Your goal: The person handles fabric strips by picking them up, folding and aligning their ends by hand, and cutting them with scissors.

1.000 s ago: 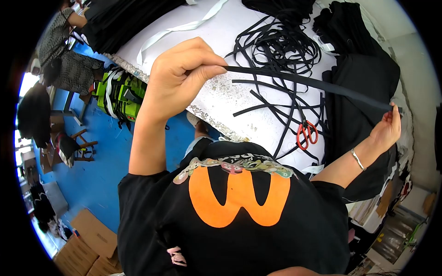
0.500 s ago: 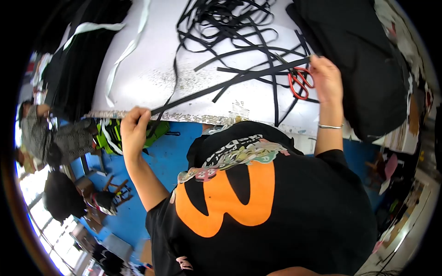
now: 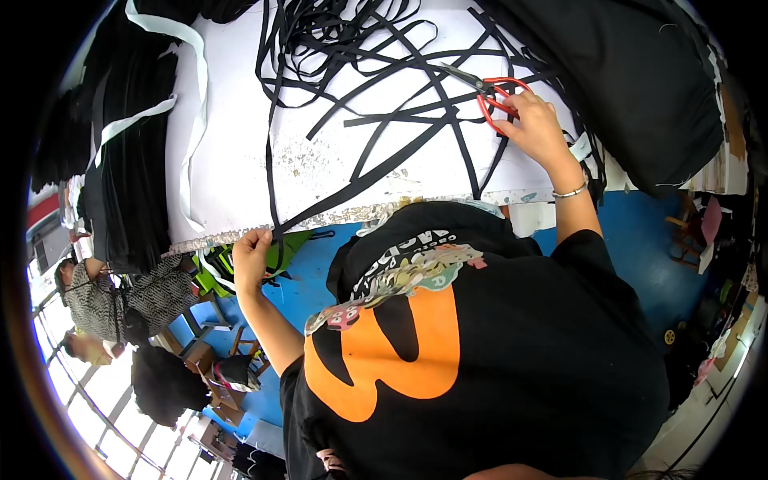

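Note:
My left hand point(image 3: 251, 258) is closed on one end of a black strap point(image 3: 368, 181) at the table's front edge. From there the strap runs up to the right across the white table point(image 3: 232, 152). My right hand point(image 3: 534, 126) has its fingers on the red handles of the scissors point(image 3: 488, 90), which lie over several black strips with their blades pointing up to the left. Left of the scissors is a tangled pile of black strips point(image 3: 328, 40). One long strip hangs from it past my left hand.
White ribbons point(image 3: 200, 88) and stacked black fabric point(image 3: 132, 176) are at the left. A large black cloth bundle point(image 3: 624, 88) lies at the right. Another person point(image 3: 104, 296) is at the far left. Green bundles point(image 3: 210, 276) sit below the table edge.
My right hand has let go of the strap and taken hold of the scissors' handles. My left hand has come down to the table's front edge with its strap end. The camera view has turned.

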{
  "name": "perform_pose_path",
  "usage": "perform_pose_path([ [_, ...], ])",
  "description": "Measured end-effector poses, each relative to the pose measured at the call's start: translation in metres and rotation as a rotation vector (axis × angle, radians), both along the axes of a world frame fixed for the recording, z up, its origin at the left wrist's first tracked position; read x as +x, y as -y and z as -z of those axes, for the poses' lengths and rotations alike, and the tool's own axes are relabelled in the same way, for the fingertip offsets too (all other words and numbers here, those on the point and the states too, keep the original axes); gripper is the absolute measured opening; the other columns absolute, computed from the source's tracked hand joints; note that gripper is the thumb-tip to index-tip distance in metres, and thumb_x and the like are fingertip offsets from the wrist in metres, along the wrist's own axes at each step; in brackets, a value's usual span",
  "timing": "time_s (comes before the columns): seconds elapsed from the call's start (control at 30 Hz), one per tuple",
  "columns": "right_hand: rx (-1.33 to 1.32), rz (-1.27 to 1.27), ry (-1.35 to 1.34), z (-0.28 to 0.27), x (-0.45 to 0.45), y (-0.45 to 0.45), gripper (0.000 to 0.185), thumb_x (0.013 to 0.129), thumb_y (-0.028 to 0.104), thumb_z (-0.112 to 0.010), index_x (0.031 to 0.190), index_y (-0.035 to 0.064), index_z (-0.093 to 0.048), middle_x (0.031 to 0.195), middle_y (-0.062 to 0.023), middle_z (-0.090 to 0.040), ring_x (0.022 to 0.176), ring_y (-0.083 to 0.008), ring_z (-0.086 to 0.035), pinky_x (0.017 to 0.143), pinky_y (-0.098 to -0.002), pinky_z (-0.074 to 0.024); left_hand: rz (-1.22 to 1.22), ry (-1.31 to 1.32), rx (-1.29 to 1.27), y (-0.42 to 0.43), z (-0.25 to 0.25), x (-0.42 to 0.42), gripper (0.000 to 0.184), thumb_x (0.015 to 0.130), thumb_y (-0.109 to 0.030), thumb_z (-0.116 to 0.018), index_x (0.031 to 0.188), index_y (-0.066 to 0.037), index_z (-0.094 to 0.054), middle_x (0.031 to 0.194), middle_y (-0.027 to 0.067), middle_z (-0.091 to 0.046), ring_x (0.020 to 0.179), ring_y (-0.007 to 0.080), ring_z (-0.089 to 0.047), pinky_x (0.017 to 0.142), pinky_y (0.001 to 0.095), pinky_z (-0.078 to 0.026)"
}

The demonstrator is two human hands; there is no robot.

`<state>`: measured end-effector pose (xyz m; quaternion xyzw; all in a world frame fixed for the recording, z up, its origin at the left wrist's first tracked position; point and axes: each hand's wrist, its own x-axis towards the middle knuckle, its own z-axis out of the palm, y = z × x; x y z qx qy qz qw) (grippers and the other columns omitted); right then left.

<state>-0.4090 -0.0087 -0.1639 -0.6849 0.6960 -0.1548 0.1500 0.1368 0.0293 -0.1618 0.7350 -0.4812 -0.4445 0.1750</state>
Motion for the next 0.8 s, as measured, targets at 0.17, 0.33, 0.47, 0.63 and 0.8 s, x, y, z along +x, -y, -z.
perform_pose_path([
  [0.17,0.146,-0.028,-0.062,0.006,-0.01,0.008,0.027,0.071,0.009,-0.068,0.095,-0.0006,-0.061,0.093,-0.0149,-0.062,0.088,-0.0295,-0.058,0.085,-0.0379,-0.0415,0.014,0.008,0.031,0.004,0.006,0.004,0.016,0.088,-0.013,-0.064,0.086,0.003,-0.065,0.069,-0.0063,-0.053,0.062,0.0042,-0.041,0.056,0.0217,-0.033],
  [0.33,-0.139,-0.065,-0.07,0.018,-0.014,0.007,0.034,0.067,0.007,-0.068,0.099,0.0013,-0.057,0.096,-0.0147,-0.059,0.092,-0.0315,-0.055,0.084,-0.0393,-0.0429,-0.005,0.021,0.031,0.005,0.012,0.003,0.016,0.088,-0.012,-0.064,0.087,0.004,-0.066,0.071,-0.0045,-0.057,0.063,0.0046,-0.044,0.057,0.0212,-0.035],
  [0.47,-0.088,-0.095,-0.171,0.024,-0.016,0.015,0.036,0.066,0.009,-0.069,0.099,0.0005,-0.057,0.086,-0.0149,-0.062,0.083,-0.0323,-0.058,0.077,-0.0401,-0.0459,-0.018,0.048,0.026,0.004,0.022,0.008,0.017,0.088,-0.012,-0.064,0.088,0.004,-0.066,0.073,-0.003,-0.059,0.065,0.0054,-0.047,0.06,0.0215,-0.038],
  [0.63,0.271,0.008,0.117,-0.013,-0.015,0.019,0.03,0.07,0.011,-0.067,0.095,-0.0028,-0.057,0.075,-0.013,-0.065,0.062,-0.0257,-0.062,0.06,-0.0348,-0.049,-0.034,0.053,0.039,0.005,0.039,0.016,0.017,0.087,-0.013,-0.064,0.088,0.004,-0.066,0.072,-0.0028,-0.058,0.066,0.0057,-0.047,0.061,0.0223,-0.038],
  [0.8,0.365,0.123,0.891,-0.035,-0.011,-0.006,0.029,0.081,0.025,-0.068,0.091,0.0027,-0.054,0.071,-0.0029,-0.055,0.063,-0.0093,-0.054,0.056,-0.0214,-0.0437,-0.061,0.014,0.067,0.005,0.042,0.016,0.016,0.088,-0.012,-0.064,0.088,0.003,-0.067,0.072,-0.0031,-0.058,0.066,0.006,-0.046,0.06,0.022,-0.038],
])
